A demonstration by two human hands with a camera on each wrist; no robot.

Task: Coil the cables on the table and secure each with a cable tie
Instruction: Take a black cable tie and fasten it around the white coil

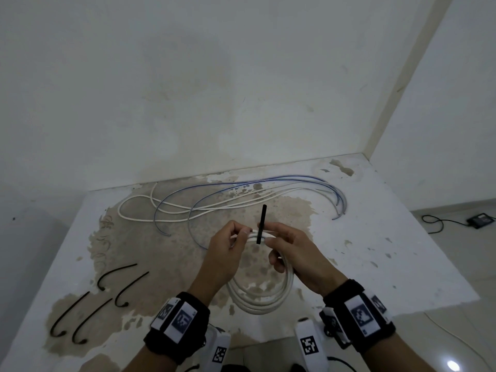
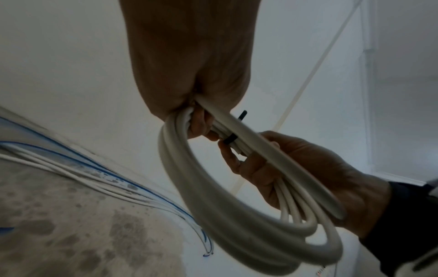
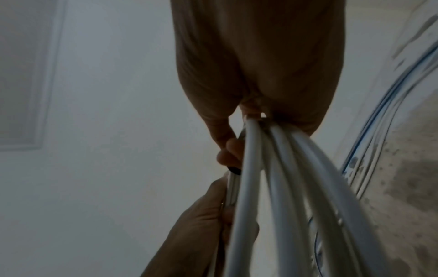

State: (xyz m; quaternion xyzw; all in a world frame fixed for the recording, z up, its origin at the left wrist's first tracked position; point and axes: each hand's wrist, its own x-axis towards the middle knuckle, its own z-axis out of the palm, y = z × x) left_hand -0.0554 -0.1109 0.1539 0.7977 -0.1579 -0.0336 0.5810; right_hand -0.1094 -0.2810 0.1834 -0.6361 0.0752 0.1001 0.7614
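Stained white tabletop (image 1: 375, 251) held loose blue-striped cables (image 1: 241, 194) and four spare black ties (image 1: 107, 299) as left hand (image 1: 225, 253) and right hand (image 1: 295, 253) pinched a coiled white cable (image 1: 263, 299) wrapped by a black cable tie (image 1: 261, 224).

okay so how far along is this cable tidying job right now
Done: one white cable is wound into a coil. In hand: the left hand and right hand grip the top of that coil, with a black cable tie set across it, not visibly fastened. Left: the loose white and blue-striped cables at the back of the table, and four spare ties.
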